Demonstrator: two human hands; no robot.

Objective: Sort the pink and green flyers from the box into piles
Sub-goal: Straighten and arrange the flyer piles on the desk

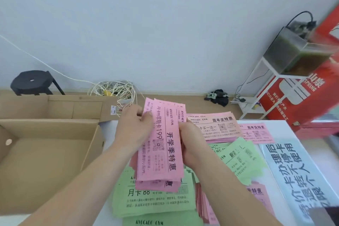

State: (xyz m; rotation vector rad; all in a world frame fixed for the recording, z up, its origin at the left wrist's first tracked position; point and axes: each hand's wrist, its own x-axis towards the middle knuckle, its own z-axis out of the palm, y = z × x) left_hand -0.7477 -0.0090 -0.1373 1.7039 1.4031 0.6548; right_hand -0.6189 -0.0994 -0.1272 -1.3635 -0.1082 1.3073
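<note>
While L hand [134,128] grips the pink flyers [170,154] stack, R hand [190,145] pinches its rt edge.

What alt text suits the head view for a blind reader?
The left hand and right hand hold a stack of pink flyers above a green pile, near a pink pile, on a table beside a cardboard box.

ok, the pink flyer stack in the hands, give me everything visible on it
The pink flyer stack is several thin paper sheets, slightly fanned, with uneven edges. Its black print shows AVOCADO GYM, a Chinese headline, 199 and a QR code. It is held with its long side pointing away and its text sideways, above the green flyer pile. The left hand grips its left edge, thumb on top; the right hand grips its right edge.
</note>
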